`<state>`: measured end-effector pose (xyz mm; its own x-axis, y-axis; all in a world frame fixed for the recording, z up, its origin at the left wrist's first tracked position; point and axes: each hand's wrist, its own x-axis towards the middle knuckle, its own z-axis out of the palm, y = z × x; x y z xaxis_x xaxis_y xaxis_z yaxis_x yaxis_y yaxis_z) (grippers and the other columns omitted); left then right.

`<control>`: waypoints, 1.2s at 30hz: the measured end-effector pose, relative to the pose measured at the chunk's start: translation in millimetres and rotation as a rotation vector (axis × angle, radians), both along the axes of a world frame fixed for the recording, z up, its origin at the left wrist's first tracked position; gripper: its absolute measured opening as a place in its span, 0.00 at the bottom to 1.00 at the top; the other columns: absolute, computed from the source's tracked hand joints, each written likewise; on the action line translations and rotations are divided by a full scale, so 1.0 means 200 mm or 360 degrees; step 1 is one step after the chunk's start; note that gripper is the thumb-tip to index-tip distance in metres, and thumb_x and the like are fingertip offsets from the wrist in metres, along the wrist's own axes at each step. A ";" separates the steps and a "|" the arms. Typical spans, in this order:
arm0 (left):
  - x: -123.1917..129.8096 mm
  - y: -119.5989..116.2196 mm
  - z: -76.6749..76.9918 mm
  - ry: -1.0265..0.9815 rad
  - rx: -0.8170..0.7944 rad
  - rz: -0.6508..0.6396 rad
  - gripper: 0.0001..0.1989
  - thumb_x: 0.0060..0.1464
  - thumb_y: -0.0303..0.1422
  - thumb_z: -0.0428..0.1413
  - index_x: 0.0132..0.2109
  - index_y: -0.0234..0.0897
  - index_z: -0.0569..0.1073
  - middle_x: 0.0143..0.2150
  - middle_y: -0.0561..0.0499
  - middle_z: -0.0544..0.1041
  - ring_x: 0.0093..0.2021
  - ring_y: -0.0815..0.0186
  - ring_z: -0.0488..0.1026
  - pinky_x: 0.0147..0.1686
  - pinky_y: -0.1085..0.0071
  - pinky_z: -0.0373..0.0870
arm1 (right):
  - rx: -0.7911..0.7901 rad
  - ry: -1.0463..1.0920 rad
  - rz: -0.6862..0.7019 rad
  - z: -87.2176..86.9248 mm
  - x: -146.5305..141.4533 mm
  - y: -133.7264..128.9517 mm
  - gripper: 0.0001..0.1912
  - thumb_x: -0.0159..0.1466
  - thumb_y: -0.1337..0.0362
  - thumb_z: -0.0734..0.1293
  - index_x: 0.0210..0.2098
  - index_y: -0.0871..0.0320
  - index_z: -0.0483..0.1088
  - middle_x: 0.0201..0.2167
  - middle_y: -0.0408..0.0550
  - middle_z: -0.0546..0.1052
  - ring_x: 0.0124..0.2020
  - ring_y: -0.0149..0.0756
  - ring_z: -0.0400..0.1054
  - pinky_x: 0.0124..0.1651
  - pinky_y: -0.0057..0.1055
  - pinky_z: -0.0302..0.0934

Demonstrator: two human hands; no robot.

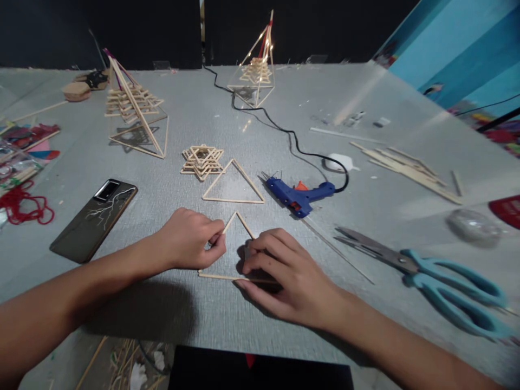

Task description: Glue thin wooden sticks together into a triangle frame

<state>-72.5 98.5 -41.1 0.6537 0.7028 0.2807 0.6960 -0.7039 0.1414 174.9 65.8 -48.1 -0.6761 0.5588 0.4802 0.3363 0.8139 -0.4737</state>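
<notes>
In front of me a triangle of thin wooden sticks (219, 276) lies on the table, partly covered by both hands. My left hand (193, 241) is closed in a pinch on its left side. My right hand (290, 273) rests over its right corner, the thumb against the bottom stick and the curled fingers by the right side. A second stick triangle (233, 201) lies flat just beyond. Touching or close to that one is a stack of small star-shaped stick frames (202, 169). To the right lies a blue hot glue gun (300, 196) with a black cable.
Large scissors (410, 265) with teal handles lie at right, below loose sticks (410, 170). A phone (93, 219) and red cord (24, 206) are at left. Two stick pyramids stand at the back, one plain (138, 119), one lit (257, 73). The table's front edge is close.
</notes>
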 end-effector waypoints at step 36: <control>0.00 0.01 0.01 0.0090 -0.0023 -0.0036 0.11 0.60 0.31 0.49 0.29 0.38 0.69 0.21 0.54 0.74 0.20 0.66 0.69 0.24 0.67 0.51 | 0.0004 0.0009 0.0001 0.00 0.00 0.00 0.06 0.67 0.64 0.71 0.42 0.56 0.72 0.40 0.50 0.75 0.43 0.40 0.67 0.45 0.40 0.67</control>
